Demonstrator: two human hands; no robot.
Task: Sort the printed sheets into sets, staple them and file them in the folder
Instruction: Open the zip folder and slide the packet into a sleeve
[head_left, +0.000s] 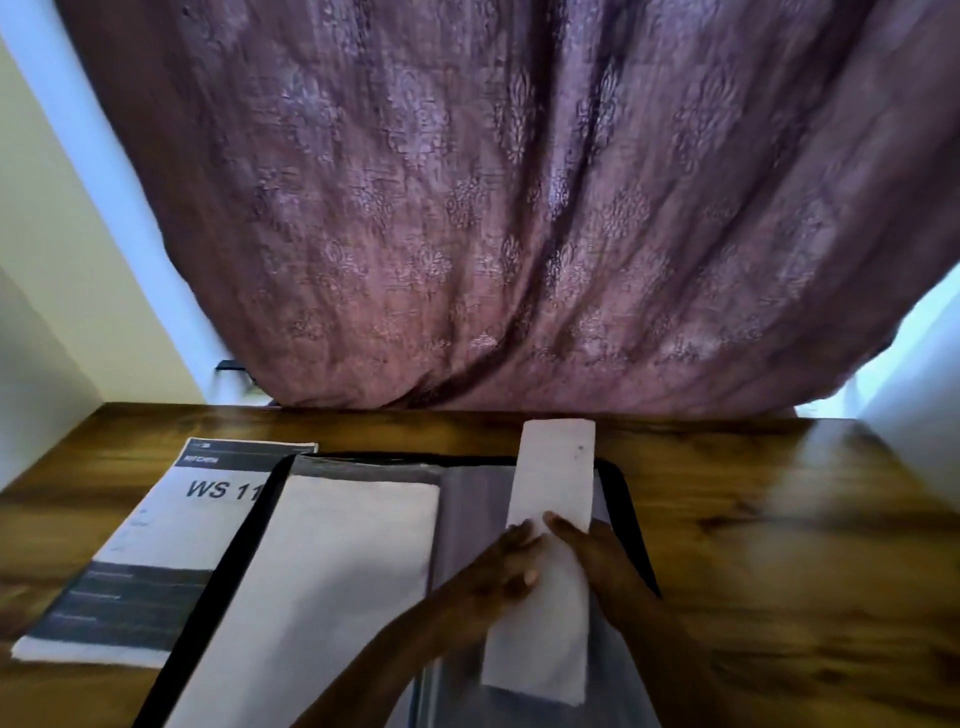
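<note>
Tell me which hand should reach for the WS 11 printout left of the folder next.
Left. The left hand holds the paper set on the side nearer the WS 11 printout; the right hand would likely have to cross the open folder and the left forearm.

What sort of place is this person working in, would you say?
Likely a home study corner: a glossy brown wooden table set before a patterned mauve curtain, with an open black folder and a narrow white sheet.

Curtain, upper frame: mauve, with a woven damask motif. Table: brown wood grain. Folder: grey interior, black rim; sheets white, booklet at lower left white with dark grey bands.
</note>
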